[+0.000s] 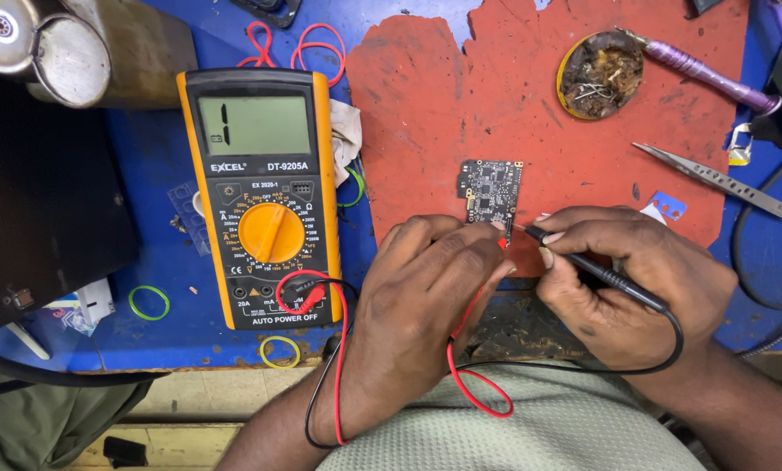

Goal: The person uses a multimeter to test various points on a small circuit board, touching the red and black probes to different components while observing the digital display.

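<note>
- At the near edge of the desk, the left hand lies curled with its fingers closed; a red lead runs out from under it, so it seems to pinch a red probe, but the grip itself is hidden.
- The right hand is closed around a black probe, held like a pen, its tip pointing to 10 o'clock and meeting the lower edge of the board.
- The board, small and dark with many tiny parts, lies flat on the red mat, just at 12 o'clock from the two hands, whose fingertips touch its lower edge.
- A black lead loops from the probe round the right wrist, at 4 o'clock from the board.
- The meter, orange-edged with a grey screen and orange dial, lies at 9 o'clock from the left hand; both leads plug into its lower sockets.
- Tweezers lie on the mat's edge at 2 o'clock from the right hand.
- A round tin of scraps sits at 12 o'clock from that hand, with a purple tool just beside it at 3 o'clock.
- Rubber bands lie scattered around the meter: green and yellow at 7 o'clock, red at 12 o'clock.
- A metal canister stands at 10 o'clock from the meter.
</note>
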